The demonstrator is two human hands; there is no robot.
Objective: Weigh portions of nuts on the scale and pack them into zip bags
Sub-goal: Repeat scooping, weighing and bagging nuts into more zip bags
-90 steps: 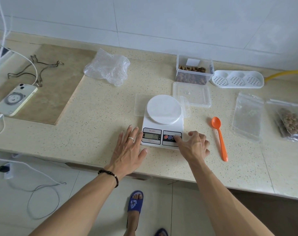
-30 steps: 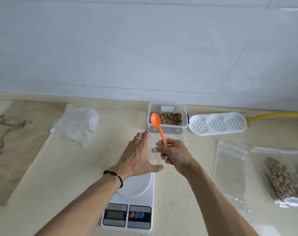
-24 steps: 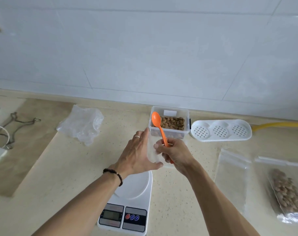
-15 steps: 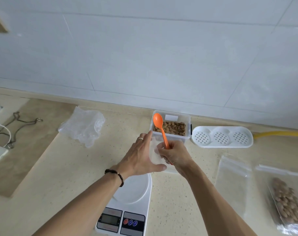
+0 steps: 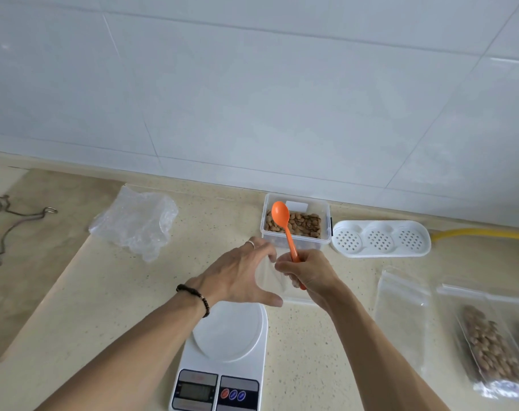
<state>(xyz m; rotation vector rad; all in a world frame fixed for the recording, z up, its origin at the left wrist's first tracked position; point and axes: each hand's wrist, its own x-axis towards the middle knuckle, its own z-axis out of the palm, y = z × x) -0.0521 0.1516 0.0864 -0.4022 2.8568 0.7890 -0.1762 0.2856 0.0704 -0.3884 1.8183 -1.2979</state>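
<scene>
Two hands: at frame centre, above the scale (image 5: 222,360), which sits at lower centre with its platter bare.
Right hand (image 5: 307,272): fingers curled round the handle of the orange spoon (image 5: 285,226); also seems to pinch an edge of the clear zip bag (image 5: 271,277).
Left hand (image 5: 240,274): fingers fairly straight, thumb spread low, cupping the bag's other side; whether actually pinching it, cannot tell.
Spoon axis: long axis up-frame and slightly left from the grip, bowl over the near-left part of the nut container (image 5: 296,222).
Key relation: nuts (image 5: 304,223) directly up-frame of the right hand, nearer to it than to the left hand; spoon bowl already above them, looking empty.
Bag position: between the two hands, down-frame of the container, up-frame of the scale; mouth likely not yet opened, hard to tell through clear film.
Likely step: readying the bag before scooping.
Elsewhere: empty zip bag (image 5: 400,312) and filled bag of nuts (image 5: 489,342) at lower right; crumpled plastic (image 5: 136,223) at centre left.
</scene>
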